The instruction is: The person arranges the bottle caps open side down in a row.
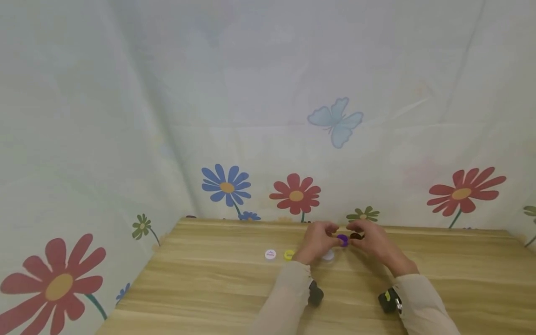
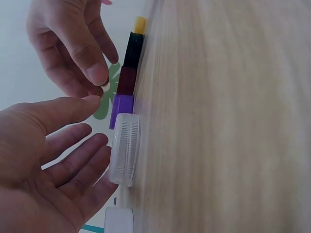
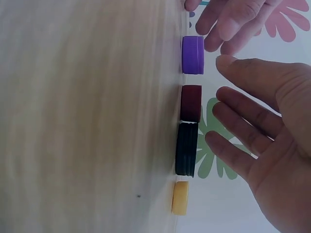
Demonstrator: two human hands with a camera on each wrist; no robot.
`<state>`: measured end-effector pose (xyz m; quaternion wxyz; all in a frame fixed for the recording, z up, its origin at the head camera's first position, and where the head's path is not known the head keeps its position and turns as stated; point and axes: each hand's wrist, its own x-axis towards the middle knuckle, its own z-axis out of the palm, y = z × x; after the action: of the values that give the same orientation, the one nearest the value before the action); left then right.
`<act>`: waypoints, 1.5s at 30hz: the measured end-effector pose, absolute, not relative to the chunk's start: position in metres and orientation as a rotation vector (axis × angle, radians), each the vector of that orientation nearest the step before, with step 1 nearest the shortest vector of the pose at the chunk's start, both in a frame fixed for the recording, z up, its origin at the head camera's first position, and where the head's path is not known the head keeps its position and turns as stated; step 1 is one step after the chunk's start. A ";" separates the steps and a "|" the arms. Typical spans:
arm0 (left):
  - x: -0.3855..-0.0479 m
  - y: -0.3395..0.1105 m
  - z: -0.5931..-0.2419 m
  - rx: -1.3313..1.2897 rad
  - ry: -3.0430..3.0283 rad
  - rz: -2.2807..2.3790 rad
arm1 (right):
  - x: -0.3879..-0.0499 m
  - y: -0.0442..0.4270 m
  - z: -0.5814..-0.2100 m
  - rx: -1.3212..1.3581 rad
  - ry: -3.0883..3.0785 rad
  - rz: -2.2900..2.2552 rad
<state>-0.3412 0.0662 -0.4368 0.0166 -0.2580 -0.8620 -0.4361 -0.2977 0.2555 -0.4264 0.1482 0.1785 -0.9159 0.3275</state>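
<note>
A purple bottle cap (image 1: 342, 240) lies on the wooden table between the two hands. The left hand (image 1: 317, 241) hovers beside it, fingers apart and loosely bent, gripping nothing in the left wrist view. Close by that hand is a whitish ribbed cap (image 2: 125, 150). Opposite, the right hand (image 1: 374, 240) is held over a dark red cap (image 3: 191, 103) and a dark green cap (image 3: 186, 149), its fingers spread and holding nothing. In the right wrist view, a small gap separates the purple cap from the dark red one.
To the left on the table (image 1: 209, 279) lie a white printed cap (image 1: 270, 254) and a yellow cap (image 1: 289, 255). An orange-yellow cap (image 3: 180, 198) sits beyond the dark green one. A flowered curtain (image 1: 251, 93) hangs behind the table's far edge.
</note>
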 end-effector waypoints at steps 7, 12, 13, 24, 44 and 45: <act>-0.341 0.067 -0.439 -0.817 -2.693 -1.348 | -0.300 0.257 -0.428 0.543 -2.651 0.876; -0.343 0.068 -0.444 -0.810 -2.704 -1.339 | -0.304 0.257 -0.429 0.580 -2.671 0.839; -0.343 0.068 -0.444 -0.810 -2.703 -1.338 | -0.304 0.256 -0.429 0.583 -2.674 0.836; -0.344 0.067 -0.445 -0.814 -2.697 -1.365 | -0.306 0.253 -0.432 0.612 -2.683 0.847; -0.344 0.064 -0.444 -0.895 -2.685 -1.356 | -0.306 0.248 -0.432 0.580 -2.727 0.848; -0.343 0.063 -0.443 -0.903 -2.677 -1.369 | -0.306 0.248 -0.432 0.582 -2.722 0.846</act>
<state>-0.3433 0.0632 -0.4433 0.0011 -0.2876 -0.8527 -0.4362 -0.3062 0.2476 -0.4316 0.1158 0.1988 -0.9293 0.2890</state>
